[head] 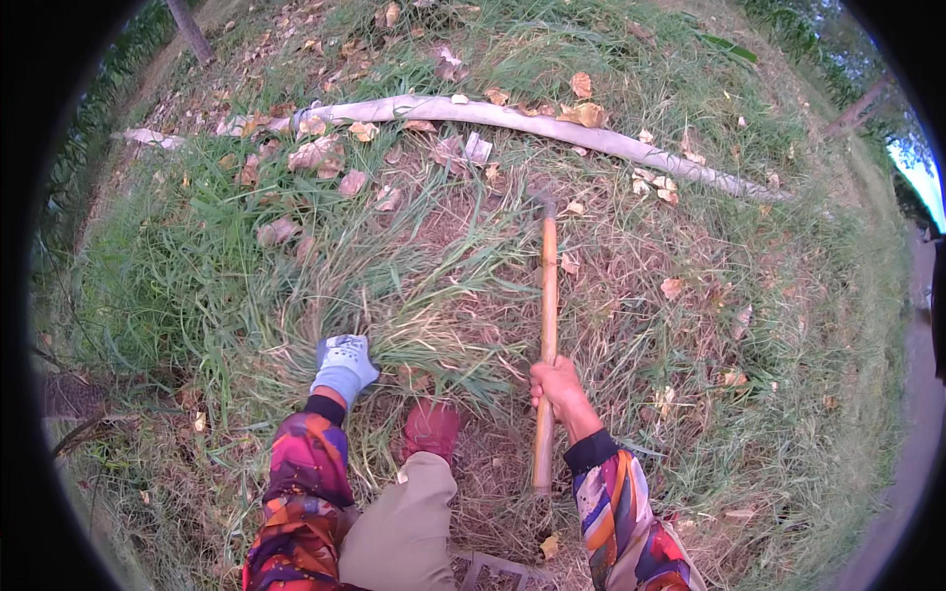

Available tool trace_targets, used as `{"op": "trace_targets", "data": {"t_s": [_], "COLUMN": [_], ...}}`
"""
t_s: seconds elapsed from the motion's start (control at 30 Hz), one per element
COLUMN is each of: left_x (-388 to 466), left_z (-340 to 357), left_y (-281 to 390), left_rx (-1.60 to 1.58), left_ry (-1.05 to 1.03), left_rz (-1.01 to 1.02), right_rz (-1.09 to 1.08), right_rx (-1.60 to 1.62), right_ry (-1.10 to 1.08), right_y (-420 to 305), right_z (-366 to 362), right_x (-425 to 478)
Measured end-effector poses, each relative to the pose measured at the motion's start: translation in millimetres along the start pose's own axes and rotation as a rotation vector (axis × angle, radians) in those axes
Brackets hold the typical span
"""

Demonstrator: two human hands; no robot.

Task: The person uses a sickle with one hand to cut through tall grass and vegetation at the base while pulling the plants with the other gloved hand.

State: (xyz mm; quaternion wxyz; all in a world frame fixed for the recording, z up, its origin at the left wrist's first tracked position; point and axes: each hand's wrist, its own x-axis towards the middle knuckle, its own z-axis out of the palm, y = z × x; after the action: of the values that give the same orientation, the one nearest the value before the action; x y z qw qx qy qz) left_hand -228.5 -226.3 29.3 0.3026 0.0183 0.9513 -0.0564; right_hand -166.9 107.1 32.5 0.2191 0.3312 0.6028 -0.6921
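My left hand (346, 363), in a pale blue-and-white work glove, is low in a tuft of long grass (421, 332). Its fingers are partly hidden, but the stems bunch at the glove and fan out to the right, so it looks closed on them. My bare right hand (559, 388) grips the lower part of a long wooden handle (549, 295). At the handle's far end a metal tool head (543, 198) rests on the ground, its blade pointing left and mostly hidden by grass; it looks like a sickle or small hoe.
A pale, flattened hose (473, 111) lies across the ground beyond the tool. Dry leaves (316, 155) are scattered around. My reddish shoe (432, 428) is between my hands. Part of a grey frame (495, 565) shows below. Tree trunks (191, 33) stand at the edges, with a path (905, 451) at right.
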Motion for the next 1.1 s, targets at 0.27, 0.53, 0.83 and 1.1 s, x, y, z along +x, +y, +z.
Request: {"op": "trace_targets", "data": {"t_s": [0.27, 0.53, 0.83, 1.1], "left_x": [-141, -128, -97, 47], "left_z": [119, 158, 35, -10], "left_y": [-143, -121, -76, 56], "left_rx": [-0.164, -0.193, -0.070, -0.042], "left_ry": [-0.206, -0.067, 0.226, 0.106], "left_rz": [-0.684, -0.477, -0.045, 0.340], "right_rz": [0.181, 0.099, 0.007, 0.067], "right_rx": [-0.032, -0.214, -0.453, -0.543], "right_ry": [-0.135, -0.129, 0.059, 0.235], "right_y": [116, 70, 218, 175], "right_z": [29, 32, -55, -33], "right_x": [-103, -28, -183, -159]}}
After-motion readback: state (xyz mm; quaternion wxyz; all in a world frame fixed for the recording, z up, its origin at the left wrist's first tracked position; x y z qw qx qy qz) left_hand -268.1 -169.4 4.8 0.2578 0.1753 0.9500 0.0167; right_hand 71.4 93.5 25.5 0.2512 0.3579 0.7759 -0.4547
